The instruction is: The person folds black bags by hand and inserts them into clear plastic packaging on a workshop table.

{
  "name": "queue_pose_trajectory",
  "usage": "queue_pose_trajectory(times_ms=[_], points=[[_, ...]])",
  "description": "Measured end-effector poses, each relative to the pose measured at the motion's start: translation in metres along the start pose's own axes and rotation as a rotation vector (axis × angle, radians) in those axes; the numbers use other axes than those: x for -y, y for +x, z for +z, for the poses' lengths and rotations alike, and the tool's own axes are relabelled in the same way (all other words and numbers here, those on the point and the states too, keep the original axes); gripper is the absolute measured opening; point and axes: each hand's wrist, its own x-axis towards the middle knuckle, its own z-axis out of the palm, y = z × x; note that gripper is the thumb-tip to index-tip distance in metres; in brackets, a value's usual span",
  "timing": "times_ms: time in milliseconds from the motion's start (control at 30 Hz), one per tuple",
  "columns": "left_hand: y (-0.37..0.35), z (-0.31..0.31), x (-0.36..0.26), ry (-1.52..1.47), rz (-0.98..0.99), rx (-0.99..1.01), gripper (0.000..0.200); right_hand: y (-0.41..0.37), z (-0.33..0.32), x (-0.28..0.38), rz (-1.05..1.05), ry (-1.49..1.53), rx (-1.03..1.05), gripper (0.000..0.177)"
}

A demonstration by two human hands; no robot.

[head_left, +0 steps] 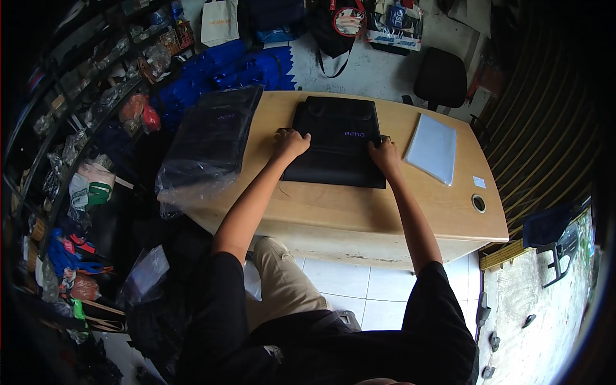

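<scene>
A flat black bag (337,157) with a small purple-blue logo lies on the wooden desk in front of me. My left hand (293,145) grips its left edge, fingers curled around the side. On the opposite edge, my right hand (385,156) is closed in the same way. Left of the bag lies a similar black bag inside a clear plastic sleeve (215,135), with the loose plastic end hanging over the desk's edge. A stack of clear plastic sleeves (433,149) rests to the right of my right hand.
The desk (321,208) has a round cable hole (478,203) and a small white card (479,182) at its right. Crowded shelves (96,115) stand at left. Behind the desk are blue fabric (256,67) and a black chair (441,78). A metal shutter (539,128) is at right.
</scene>
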Motion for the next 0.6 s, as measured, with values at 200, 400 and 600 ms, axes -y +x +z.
queue_pose_trajectory(times_ms=[200, 400, 600], points=[[0.002, -0.031, -0.001, -0.806, -0.183, 0.477, 0.059, 0.027, -0.007, -0.008, 0.227, 0.166, 0.337, 0.066], [-0.036, -0.086, -0.015, -1.352, -0.032, 0.440, 0.056, 0.035, -0.055, 0.006, 0.590, 1.340, 0.683, 0.042], [-0.107, -0.143, 0.005, -1.290, 0.400, 0.159, 0.057, -0.046, -0.147, 0.043, 0.204, 1.484, 0.455, 0.039]])
